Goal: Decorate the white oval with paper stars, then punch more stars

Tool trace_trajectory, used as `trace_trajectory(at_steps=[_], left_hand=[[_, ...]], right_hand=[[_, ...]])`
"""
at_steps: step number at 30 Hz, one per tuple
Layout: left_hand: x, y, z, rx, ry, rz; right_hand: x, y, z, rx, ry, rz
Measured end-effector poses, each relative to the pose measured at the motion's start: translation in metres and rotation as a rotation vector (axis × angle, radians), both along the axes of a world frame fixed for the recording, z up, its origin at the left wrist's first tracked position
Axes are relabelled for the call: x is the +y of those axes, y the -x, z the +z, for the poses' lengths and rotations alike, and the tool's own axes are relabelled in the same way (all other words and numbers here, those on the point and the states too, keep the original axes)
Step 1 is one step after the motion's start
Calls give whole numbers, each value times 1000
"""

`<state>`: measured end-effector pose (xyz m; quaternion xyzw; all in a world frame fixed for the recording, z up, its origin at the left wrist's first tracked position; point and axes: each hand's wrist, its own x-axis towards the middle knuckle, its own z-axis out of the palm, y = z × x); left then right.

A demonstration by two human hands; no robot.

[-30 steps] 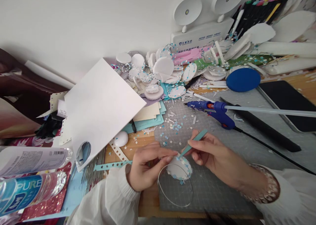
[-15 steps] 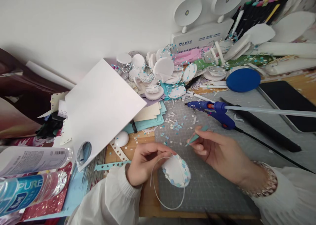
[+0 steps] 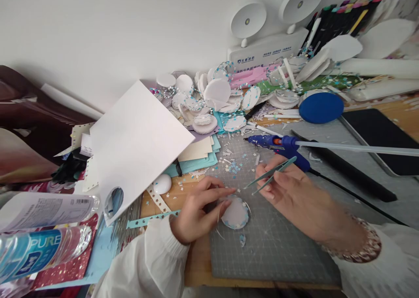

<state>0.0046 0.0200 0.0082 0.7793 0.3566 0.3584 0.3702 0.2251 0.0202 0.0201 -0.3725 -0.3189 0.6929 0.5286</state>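
Observation:
A white disc (image 3: 235, 213) rimmed with pale blue flower bits is pinched by my left hand (image 3: 204, 208) over the grey cutting mat (image 3: 262, 254). Thin white cord trails from the disc by my fingertips. Green tweezers (image 3: 274, 174) lie between the fingers of my right hand (image 3: 288, 189), their two tips apart and pointing left, with nothing visible between them. Just below the disc is a small bluish cluster (image 3: 242, 240). Loose tiny flowers (image 3: 234, 167) are scattered on the mat above both hands.
Behind my right hand lies a blue glue gun (image 3: 281, 145) with its cable, near a black knife-like tool (image 3: 353, 171) and a phone (image 3: 382, 136). White discs (image 3: 216, 93) crowd the back. A white board (image 3: 140, 145) and water bottle (image 3: 42, 250) are at left.
The disc has turned and shifted slightly up, and the cord loop no longer hangs wide below it. My right hand has rotated, showing the tweezers side-on with their tips apart. A bluish cluster now shows below the disc.

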Motion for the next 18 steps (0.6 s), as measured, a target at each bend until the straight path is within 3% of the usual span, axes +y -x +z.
trace_trajectory(at_steps=[6,9,14,18], left_hand=[[0,2,1,-37,53,-13],[-2,1,3,-68,94,55],[-2,3,9,-235,108,158],[-2,3,8,-352,137,123]], right_hand=[[1,3,6,-43,-127,-13],[3,5,7,-81,-160,-21],[3,6,0,-182,-208,-18],[-2,6,-4,-284,-290,42]])
